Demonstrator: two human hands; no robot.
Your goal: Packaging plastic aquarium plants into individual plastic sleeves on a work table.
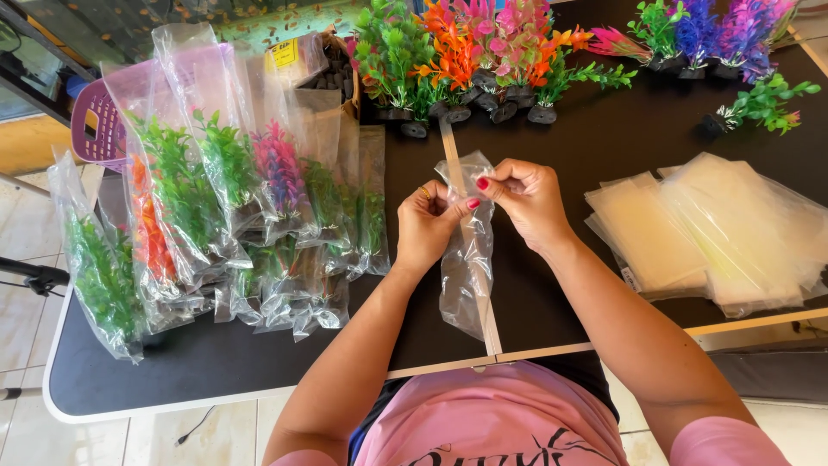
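Fingers of both hands are pinched on the mouth of an empty clear plastic bag [467, 259], which hangs down over the near middle of the black table [552, 293], just above its pale centre seam. The left hand [427, 226] is closed on one lip of the film and the right hand [524, 200] on the other, thumb and fingertips pressed together at the top edge. Well to the right, near the table's right edge, a loose stack of flat clear bags [716, 233] is laid. Along the left edge, bagged artificial plants [216, 216] are leaned in overlapping rows. At the far edge, unbagged plastic plants [474, 52] on dark bases are clustered. The thin film could be torn, it is judged, if the lips are pulled apart too sharply, or the two layers could stay stuck and slip from the pinch.
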